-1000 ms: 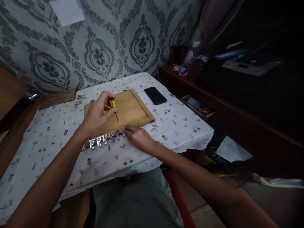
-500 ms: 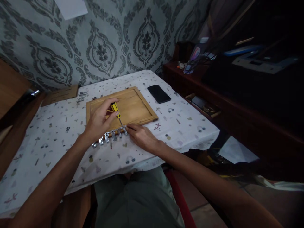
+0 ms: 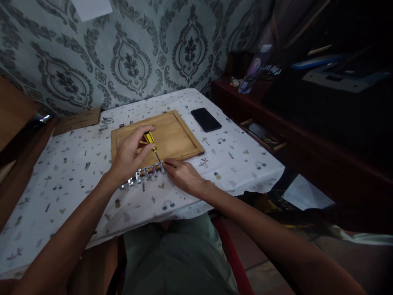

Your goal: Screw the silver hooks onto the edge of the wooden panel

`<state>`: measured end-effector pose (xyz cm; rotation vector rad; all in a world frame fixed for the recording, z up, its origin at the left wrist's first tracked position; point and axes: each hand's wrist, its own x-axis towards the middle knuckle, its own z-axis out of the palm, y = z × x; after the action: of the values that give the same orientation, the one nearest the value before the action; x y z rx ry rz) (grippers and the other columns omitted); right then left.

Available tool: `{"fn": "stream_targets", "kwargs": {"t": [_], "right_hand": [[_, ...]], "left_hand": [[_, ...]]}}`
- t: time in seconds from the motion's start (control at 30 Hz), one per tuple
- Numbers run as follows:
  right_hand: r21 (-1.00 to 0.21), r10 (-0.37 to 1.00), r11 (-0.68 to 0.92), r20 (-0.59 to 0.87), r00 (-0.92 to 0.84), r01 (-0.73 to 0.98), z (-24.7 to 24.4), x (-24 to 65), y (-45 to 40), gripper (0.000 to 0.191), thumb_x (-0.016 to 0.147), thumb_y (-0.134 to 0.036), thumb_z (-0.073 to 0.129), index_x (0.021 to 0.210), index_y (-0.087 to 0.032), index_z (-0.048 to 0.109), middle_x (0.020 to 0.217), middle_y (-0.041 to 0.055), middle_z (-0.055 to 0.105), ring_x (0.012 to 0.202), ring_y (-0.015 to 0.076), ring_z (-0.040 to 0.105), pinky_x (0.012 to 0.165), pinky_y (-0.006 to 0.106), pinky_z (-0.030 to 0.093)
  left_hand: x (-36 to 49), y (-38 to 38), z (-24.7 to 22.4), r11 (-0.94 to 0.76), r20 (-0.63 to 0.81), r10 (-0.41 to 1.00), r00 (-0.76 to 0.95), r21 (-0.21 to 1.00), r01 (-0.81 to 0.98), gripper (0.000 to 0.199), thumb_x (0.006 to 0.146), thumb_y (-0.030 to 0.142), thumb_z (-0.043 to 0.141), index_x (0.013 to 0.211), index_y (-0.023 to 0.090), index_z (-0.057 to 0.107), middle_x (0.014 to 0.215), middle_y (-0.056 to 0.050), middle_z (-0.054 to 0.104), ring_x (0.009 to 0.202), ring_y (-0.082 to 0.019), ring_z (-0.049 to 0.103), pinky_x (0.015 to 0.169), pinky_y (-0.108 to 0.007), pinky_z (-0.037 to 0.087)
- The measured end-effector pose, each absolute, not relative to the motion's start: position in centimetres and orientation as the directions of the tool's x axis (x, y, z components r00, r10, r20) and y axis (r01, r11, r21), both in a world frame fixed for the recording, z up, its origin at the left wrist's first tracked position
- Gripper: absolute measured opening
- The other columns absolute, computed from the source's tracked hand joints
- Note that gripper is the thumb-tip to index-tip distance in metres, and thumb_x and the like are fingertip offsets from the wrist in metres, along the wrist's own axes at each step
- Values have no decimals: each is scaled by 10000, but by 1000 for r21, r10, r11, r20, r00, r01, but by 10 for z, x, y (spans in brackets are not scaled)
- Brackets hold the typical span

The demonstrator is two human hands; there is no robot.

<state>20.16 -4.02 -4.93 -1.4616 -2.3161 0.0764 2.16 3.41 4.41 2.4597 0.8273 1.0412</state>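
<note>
My left hand (image 3: 130, 152) is closed around the yellow and black handle of a screwdriver (image 3: 150, 140), which leans with its tip down. That tip meets the rightmost of several shiny metal hooks (image 3: 154, 171) lined up along the near edge of a framed wooden board (image 3: 166, 135). Beside the tip, my right hand (image 3: 184, 174) pinches at the end of the hook row; whether its fingers grip the hook or a screw is too small to tell. The board lies flat on the table.
A black phone (image 3: 206, 119) lies right of the board on the patterned tablecloth (image 3: 245, 164). Brown cardboard (image 3: 78, 121) rests at the back left. To the right stands a dark red desk (image 3: 307, 151) with a bottle (image 3: 253, 67) and an open drawer (image 3: 264, 135).
The view has shifted very slightly. Both hands keep nearly the same place, the screwdriver still standing at the rightmost hook.
</note>
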Motion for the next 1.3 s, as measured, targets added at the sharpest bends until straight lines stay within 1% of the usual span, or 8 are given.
{"fn": "stream_targets", "kwargs": {"t": [0.3, 0.4, 0.57, 0.73, 0.9, 1.13, 1.23, 1.3], "right_hand": [[-276, 888, 440, 273, -370, 855, -47, 200, -40, 277, 943, -49, 560, 1176, -114, 696, 1271, 179, 689, 1064, 261, 715, 870, 370, 594], [-262, 892, 433, 262, -368, 862, -45, 200, -41, 278, 940, -59, 568, 1180, -122, 694, 1264, 168, 693, 1051, 253, 715, 859, 354, 590], [-230, 881, 445, 282, -379, 865, -45, 202, -42, 255, 952, -71, 554, 1162, -127, 688, 1257, 156, 696, 981, 223, 720, 825, 317, 571], [-202, 885, 438, 266, -381, 876, -45, 202, -42, 238, 962, -86, 555, 1160, -130, 680, 1244, 146, 703, 961, 226, 717, 800, 311, 563], [-253, 877, 446, 312, -364, 858, -50, 202, -41, 248, 963, -90, 549, 1159, -152, 687, 1212, 129, 709, 966, 198, 704, 842, 289, 543], [-227, 859, 463, 353, -370, 857, -56, 203, -41, 243, 976, -111, 528, 1150, -149, 693, 1209, 137, 704, 984, 198, 699, 845, 292, 544], [-232, 854, 468, 367, -369, 852, -56, 204, -41, 239, 972, -103, 537, 1144, -147, 697, 1196, 138, 710, 970, 198, 707, 838, 296, 551], [-228, 853, 470, 365, -372, 853, -55, 203, -41, 234, 972, -105, 538, 1137, -139, 702, 1190, 145, 714, 963, 212, 714, 825, 315, 563]], "left_hand": [[24, 36, 51, -751, 467, 649, 601, 521, 405, 367, 937, 356, 584, 1260, 186, 620, 1255, -86, 657, 1022, -203, 664, 852, -290, 589], [28, 38, 51, -732, 450, 660, 601, 566, 380, 329, 925, 331, 582, 1219, 188, 621, 1201, -79, 671, 943, -190, 674, 809, -286, 575], [41, 33, 50, -711, 462, 659, 594, 640, 291, 220, 977, 343, 531, 1110, 185, 608, 980, -47, 687, 872, -176, 669, 760, -278, 519], [48, 32, 49, -714, 462, 629, 625, 662, 229, 180, 971, 320, 543, 1080, 190, 604, 876, -22, 685, 816, -165, 665, 729, -277, 502], [47, 41, 44, -712, 473, 626, 620, 672, 206, 163, 947, 311, 574, 1058, 197, 609, 840, -7, 683, 779, -164, 685, 721, -277, 515], [45, 41, 44, -722, 514, 606, 607, 675, 150, 169, 949, 315, 574, 1038, 176, 607, 811, -8, 678, 749, -158, 680, 683, -258, 513], [44, 39, 47, -728, 510, 596, 621, 670, 148, 155, 964, 302, 556, 1032, 171, 602, 811, -16, 693, 776, -167, 690, 718, -272, 517], [43, 41, 50, -721, 489, 567, 664, 684, 112, 149, 977, 294, 543, 1034, 169, 603, 871, -37, 709, 829, -177, 704, 761, -290, 527]]}}
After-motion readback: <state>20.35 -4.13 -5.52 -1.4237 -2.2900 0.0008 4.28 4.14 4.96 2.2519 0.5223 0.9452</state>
